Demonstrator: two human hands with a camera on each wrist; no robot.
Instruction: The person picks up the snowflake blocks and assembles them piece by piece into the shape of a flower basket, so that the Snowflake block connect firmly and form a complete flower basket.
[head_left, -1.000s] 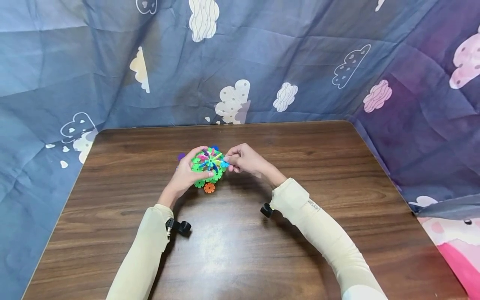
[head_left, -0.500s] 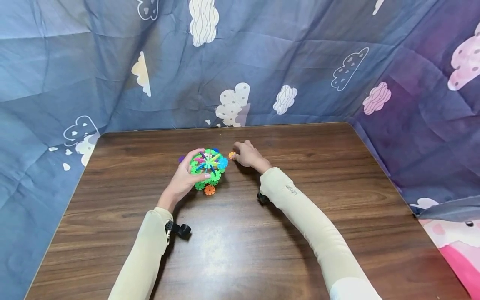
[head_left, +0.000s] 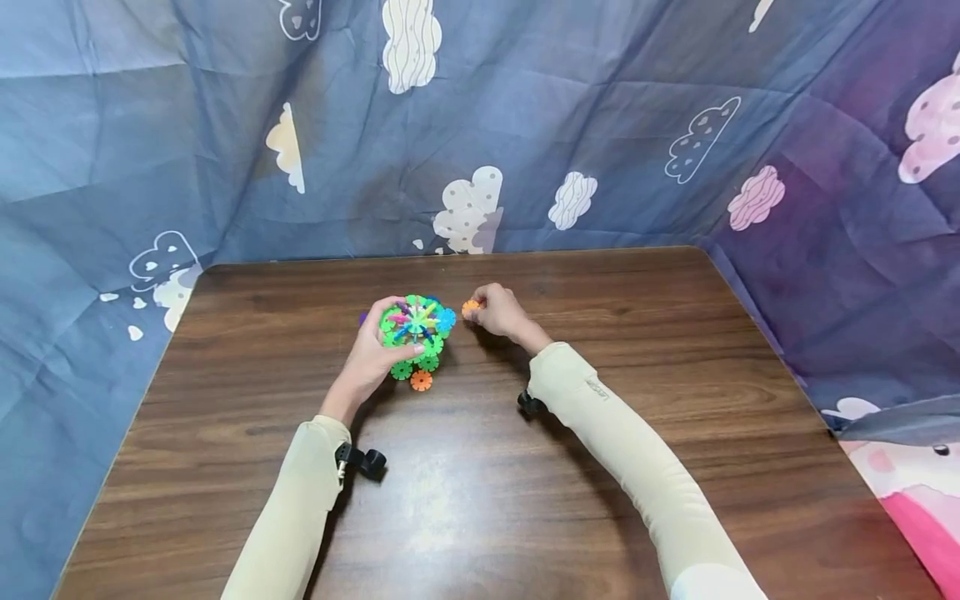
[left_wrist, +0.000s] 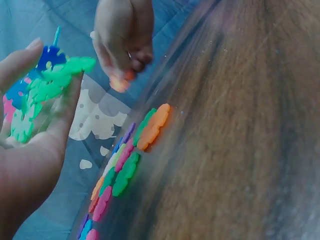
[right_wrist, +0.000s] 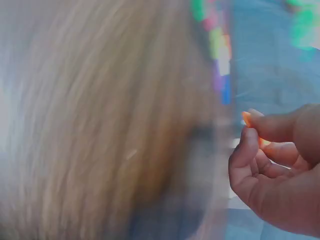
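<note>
My left hand (head_left: 369,352) grips a round cluster of interlocking plastic snowflake discs (head_left: 417,327), mostly green around a many-coloured spoked centre. A light blue disc (head_left: 446,320) stands on its right side. In the left wrist view the cluster (left_wrist: 47,82) is held between thumb and fingers, above the table. Just to its right, my right hand (head_left: 501,313) pinches a single orange snowflake disc (head_left: 470,309) between thumb and forefinger. The right wrist view shows only a thin edge of this disc (right_wrist: 246,119) past the fingertips.
Several loose snowflake discs lie on the brown wooden table (head_left: 570,500) beneath the cluster, among them an orange one (head_left: 422,381) and a green one (head_left: 402,370). In the left wrist view they form a flat, many-coloured patch. A blue cloud-patterned cloth (head_left: 337,167) hangs behind the table.
My right hand has left the light blue disc on the cluster's side, moved to an orange disc on the table and now pinches it. My left hand keeps its hold on the cluster.
</note>
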